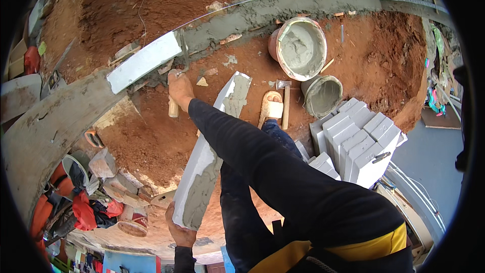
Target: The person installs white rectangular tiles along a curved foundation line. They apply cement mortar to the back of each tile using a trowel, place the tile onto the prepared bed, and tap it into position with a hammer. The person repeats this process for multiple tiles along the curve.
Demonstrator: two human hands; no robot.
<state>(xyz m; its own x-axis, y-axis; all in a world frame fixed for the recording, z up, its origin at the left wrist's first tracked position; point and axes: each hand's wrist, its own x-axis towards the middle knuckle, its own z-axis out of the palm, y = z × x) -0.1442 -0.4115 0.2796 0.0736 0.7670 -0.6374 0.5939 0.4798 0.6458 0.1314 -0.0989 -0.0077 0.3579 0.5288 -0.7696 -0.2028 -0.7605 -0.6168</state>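
Observation:
My right hand (180, 88) is closed around the wooden handle of a trowel (173, 108). The thin metal of the trowel stands against the end of a white block (145, 63) lying on the low wall. A long light block (196, 192) slants across in front of me, its side smeared with grey mortar. At its lower end, my left hand (180, 228) grips this block. My right forearm crosses over the block and hides its middle. Wet mortar (227, 17) runs along the wall top, right of the laid block.
A mortar bucket (303, 50) and a smaller bucket (323, 96) stand on reddish soil. Near my sandalled foot (272, 107) lies a wooden-handled tool (286, 106). Grey blocks (358, 141) are stacked at right. A string follows the wall; a broad board (55, 121) extends at left.

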